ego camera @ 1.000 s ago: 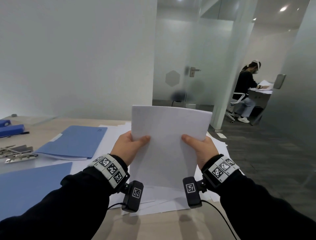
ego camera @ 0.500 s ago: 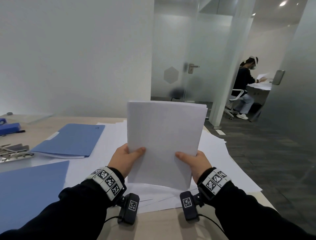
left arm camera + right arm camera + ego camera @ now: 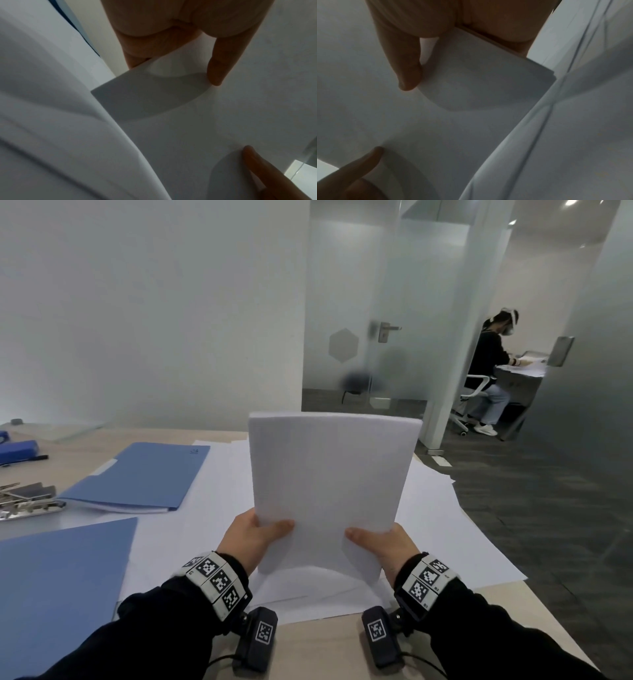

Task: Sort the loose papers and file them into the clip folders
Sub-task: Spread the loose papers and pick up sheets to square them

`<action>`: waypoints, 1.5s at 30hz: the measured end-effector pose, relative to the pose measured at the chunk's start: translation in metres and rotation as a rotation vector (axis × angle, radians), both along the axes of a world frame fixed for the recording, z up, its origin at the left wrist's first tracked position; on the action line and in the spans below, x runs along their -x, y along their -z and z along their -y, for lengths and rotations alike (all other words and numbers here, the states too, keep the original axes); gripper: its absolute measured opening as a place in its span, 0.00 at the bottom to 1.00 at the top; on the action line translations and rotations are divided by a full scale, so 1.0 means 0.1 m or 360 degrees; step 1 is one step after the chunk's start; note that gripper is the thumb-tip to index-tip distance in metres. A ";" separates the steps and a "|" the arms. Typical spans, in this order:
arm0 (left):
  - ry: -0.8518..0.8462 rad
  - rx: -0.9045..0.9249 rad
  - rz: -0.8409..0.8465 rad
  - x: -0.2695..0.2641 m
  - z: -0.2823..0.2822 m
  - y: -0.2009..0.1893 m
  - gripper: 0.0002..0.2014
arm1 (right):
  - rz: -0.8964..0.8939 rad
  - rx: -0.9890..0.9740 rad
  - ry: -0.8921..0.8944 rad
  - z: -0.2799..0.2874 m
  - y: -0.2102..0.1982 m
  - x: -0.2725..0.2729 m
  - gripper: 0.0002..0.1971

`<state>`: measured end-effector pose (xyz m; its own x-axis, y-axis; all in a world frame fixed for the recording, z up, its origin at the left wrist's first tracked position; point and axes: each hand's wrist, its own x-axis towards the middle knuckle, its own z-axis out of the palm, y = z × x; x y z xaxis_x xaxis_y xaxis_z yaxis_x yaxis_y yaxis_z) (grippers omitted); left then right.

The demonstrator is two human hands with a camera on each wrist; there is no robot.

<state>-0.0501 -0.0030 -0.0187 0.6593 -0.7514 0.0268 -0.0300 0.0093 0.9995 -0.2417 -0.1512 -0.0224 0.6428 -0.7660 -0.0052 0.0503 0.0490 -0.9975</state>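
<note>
I hold a stack of white papers (image 3: 329, 487) upright above the table, its lower edge a little above the loose sheets (image 3: 445, 535) spread underneath. My left hand (image 3: 255, 537) grips its lower left side, thumb on the front face. My right hand (image 3: 380, 544) grips the lower right side the same way. The wrist views show the stack (image 3: 197, 115) (image 3: 471, 88) from below, with a thumb pressed on it in each. A closed blue folder (image 3: 140, 477) lies left of the papers, and another blue folder (image 3: 58, 583) lies at the near left.
Metal clips (image 3: 27, 499) sit at the left edge, with a blue stapler-like object (image 3: 17, 450) behind them. The table's right edge (image 3: 534, 607) drops to dark carpet. A seated person (image 3: 489, 371) works at a desk beyond the glass partition.
The stack has come down and nearer to me with both hands, its lower edge closer to the sheets on the table. The grips look the same.
</note>
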 end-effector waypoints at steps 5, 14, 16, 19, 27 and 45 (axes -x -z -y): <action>-0.0050 -0.0133 0.0085 0.04 -0.01 0.08 0.05 | -0.0141 0.0012 0.0034 -0.03 0.10 0.01 0.14; -0.0044 -0.0222 0.0081 -0.13 -0.08 0.00 0.14 | -0.0067 -0.0043 0.0051 0.01 -0.28 -0.06 0.28; 0.0031 -0.0170 -0.0040 -0.16 -0.11 0.00 0.23 | 0.0031 -0.0325 0.0122 -0.03 -0.42 -0.10 0.29; 0.0132 -0.0099 -0.0240 -0.17 -0.14 -0.03 0.28 | 0.0048 -0.0395 0.0131 -0.11 -0.51 -0.13 0.29; -0.0145 -0.0085 -0.0074 -0.17 -0.20 0.00 0.17 | -0.0062 -0.0156 0.0063 -0.17 -0.47 -0.14 0.25; -0.0194 0.0084 0.0318 -0.02 -0.24 -0.30 0.09 | 0.0206 0.0397 0.0294 -0.14 -0.54 -0.21 0.09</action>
<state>-0.0479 0.0207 0.0109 0.7226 -0.6608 0.2031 -0.2315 0.0455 0.9718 -0.2206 -0.1368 0.0315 0.4760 -0.8371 0.2696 0.1627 -0.2175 -0.9624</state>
